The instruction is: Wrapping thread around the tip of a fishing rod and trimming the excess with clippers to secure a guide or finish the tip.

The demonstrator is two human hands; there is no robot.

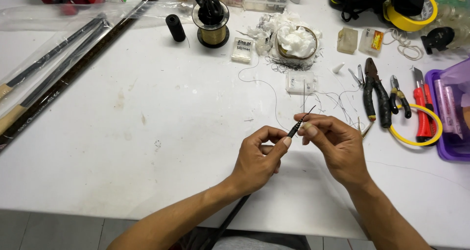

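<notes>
My left hand (259, 157) pinches a thin black rod (296, 129) between thumb and forefinger, just below its tapered tip. The rod runs down under my left forearm toward my lap. My right hand (335, 142) closes its fingertips on the rod's tip, where a fine dark thread trails up across the white table (147, 132). Both hands meet above the table's near middle.
Black pliers (374, 91), small cutters (399, 100), a red utility knife (422, 108) and a yellow ring (421, 127) lie at right beside a purple tray (448, 147). A gold wire spool (211, 27), black thread spool (175, 27), white fluff (293, 37) sit behind; bagged rods (54, 69) at left.
</notes>
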